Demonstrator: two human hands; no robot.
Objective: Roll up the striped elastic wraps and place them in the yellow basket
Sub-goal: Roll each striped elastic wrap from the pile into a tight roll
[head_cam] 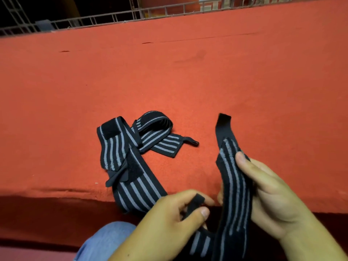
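Note:
A black wrap with grey stripes (233,187) stands up between my hands near the front edge of the red surface. My right hand (271,196) grips its middle, thumb on the striped face, and its plain black end sticks up above. My left hand (169,221) pinches the wrap's narrow black loop end between thumb and fingers. A second striped wrap (131,153) lies unrolled and partly folded on the red surface to the left, one end running under my left hand. No yellow basket is in view.
The red cloth-covered surface (188,72) stretches wide behind the wraps. A metal railing (131,14) runs along its far edge. My knee in blue jeans (105,240) shows below the front edge.

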